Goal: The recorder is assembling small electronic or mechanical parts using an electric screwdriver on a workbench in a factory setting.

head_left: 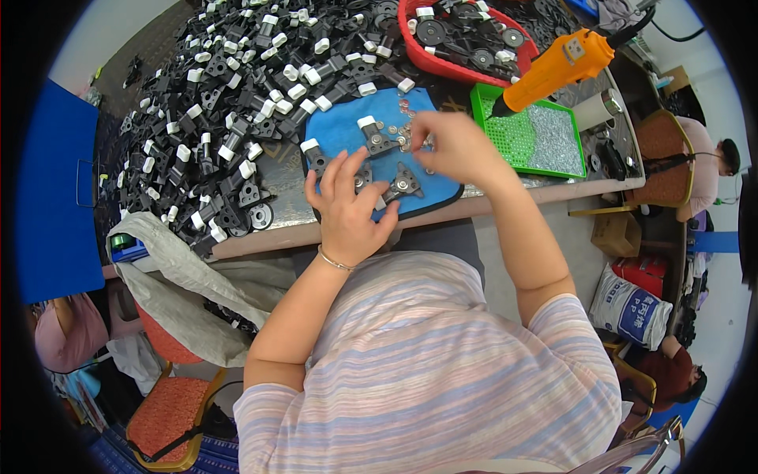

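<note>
My left hand point(347, 213) is spread over the blue mat point(335, 126), its fingers apart and touching or hovering just over small black plastic brackets. One black bracket with a white cap point(377, 138) lies beyond its fingertips. Another black bracket point(405, 182), with a metal washer at its centre, rests right of the hand. Small shiny washers point(405, 130) lie scattered on the mat's far right part. Just right of these is my right hand point(454, 146), slightly blurred, with thumb and fingers drawn into a pinch. Whatever it may hold is hidden.
A large heap of black brackets with white caps point(260, 87) covers the table's left and back. A red basin point(458, 71) holds black wheels. An orange electric screwdriver point(560, 69) hangs above a green tray point(525, 170) of small screws. Grey cloth point(189, 268) drapes over the left edge.
</note>
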A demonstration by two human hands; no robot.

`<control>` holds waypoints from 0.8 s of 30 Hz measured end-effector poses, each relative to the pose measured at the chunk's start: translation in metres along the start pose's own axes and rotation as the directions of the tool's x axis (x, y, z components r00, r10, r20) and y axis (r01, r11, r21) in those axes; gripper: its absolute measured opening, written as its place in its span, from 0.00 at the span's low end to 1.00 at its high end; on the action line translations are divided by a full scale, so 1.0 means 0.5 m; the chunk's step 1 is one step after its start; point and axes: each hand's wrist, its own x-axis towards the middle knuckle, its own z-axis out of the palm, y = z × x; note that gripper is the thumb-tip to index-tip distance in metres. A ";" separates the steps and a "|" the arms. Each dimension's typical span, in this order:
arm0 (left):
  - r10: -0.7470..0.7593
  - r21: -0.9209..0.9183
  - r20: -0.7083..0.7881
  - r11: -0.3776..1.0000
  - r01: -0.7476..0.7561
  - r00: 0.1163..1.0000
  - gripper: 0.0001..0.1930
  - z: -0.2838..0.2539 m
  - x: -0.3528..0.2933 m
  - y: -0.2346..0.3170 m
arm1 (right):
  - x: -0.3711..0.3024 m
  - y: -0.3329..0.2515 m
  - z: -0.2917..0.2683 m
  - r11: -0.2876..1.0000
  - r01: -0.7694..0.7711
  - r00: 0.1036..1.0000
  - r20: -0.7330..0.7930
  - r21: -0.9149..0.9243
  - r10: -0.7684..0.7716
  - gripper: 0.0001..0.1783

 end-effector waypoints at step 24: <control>-0.195 -0.241 0.123 0.945 0.220 0.973 0.33 -0.080 0.028 -0.125 | 0.102 -0.062 0.089 0.969 0.086 0.988 0.104 0.230 -0.112 0.09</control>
